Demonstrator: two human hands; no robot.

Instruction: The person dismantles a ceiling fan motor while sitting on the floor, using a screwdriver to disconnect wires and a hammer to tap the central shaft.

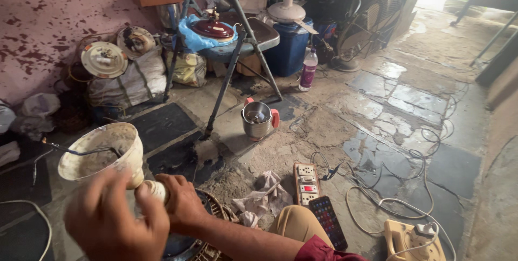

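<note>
both hands hold a dirty white funnel-shaped fan cover [102,153] up over the floor [334,126]. right hand [181,201] clenched on its narrow neck, left hand [116,220] blurred, fingers seem wrapped on the neck too. looks stiff, light, dusty; the neck is the safest grip.

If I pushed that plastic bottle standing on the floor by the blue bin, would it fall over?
Probably, yes. The plastic bottle is tall and narrow and stands upright on uneven stone floor, so a nudge near its top would likely tip it. It looks round, so once down it may roll. It seems to hold dark liquid, which adds some weight.
</note>
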